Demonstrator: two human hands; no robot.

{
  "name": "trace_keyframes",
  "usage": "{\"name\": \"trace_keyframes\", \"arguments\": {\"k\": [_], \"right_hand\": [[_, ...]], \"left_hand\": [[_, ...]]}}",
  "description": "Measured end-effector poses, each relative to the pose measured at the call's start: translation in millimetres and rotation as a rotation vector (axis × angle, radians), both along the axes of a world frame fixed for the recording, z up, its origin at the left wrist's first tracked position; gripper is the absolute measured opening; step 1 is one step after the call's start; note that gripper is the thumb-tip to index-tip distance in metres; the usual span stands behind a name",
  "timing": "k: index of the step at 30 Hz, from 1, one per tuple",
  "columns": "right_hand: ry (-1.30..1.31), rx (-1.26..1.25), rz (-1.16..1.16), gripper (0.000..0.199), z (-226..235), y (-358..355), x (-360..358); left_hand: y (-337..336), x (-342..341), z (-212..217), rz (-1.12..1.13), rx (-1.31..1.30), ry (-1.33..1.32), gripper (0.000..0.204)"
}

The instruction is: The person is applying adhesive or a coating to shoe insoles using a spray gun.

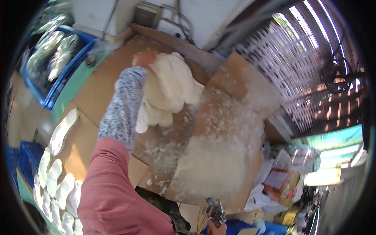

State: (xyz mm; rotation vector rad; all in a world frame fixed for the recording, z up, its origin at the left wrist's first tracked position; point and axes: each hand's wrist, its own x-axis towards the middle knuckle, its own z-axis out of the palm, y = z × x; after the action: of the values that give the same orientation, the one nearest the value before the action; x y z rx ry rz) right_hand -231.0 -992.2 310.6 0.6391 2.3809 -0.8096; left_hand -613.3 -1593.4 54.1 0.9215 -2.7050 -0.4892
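Observation:
My left arm, in a pink sleeve with a blue floral cuff, stretches to the far side of the cardboard-covered table. My left hand (145, 58) is at the upper left end of a heap of soft white pieces (172, 82); its fingers are blurred. At the near edge, my right hand (216, 228) is closed around the handle of a metal spray gun (217, 212). A pale, fuzzy-looking patch (211, 166) lies on the cardboard (90, 94) beyond the gun. White fluff and residue are scattered around it.
Several white, sock-shaped pieces (62, 127) are laid out along the left edge. A blue crate (51, 100) with plastic-wrapped bundles stands at the far left, near a small tin (90, 60). Bags (276, 178) crowd the right side; a slatted wall (282, 74) rises at the back right.

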Motion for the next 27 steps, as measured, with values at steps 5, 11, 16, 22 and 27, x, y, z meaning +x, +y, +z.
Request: {"name": "trace_keyframes", "arguments": {"k": [5, 11, 16, 22, 27], "right_hand": [[0.068, -0.020, -0.220, 0.018, -26, 23, 2], [0.106, -0.358, -0.129, 0.034, -32, 69, 6], [0.259, -0.411, -0.030, 0.047, -33, 97, 27], [0.507, -0.390, -0.002, 0.048, -56, 109, 37], [0.531, -0.541, -0.035, 0.050, -75, 129, 51]], "left_hand": [[22, -39, -54, -0.199, -0.226, 0.359, 0.026], [-100, -4, -16, -0.521, -0.152, 0.038, 0.034], [-10, -45, 34, -0.920, -0.316, 0.269, 0.043], [81, 44, 82, -0.725, -0.210, 0.303, 0.045], [54, 51, 179, -0.439, -0.286, 0.343, 0.048]]}}
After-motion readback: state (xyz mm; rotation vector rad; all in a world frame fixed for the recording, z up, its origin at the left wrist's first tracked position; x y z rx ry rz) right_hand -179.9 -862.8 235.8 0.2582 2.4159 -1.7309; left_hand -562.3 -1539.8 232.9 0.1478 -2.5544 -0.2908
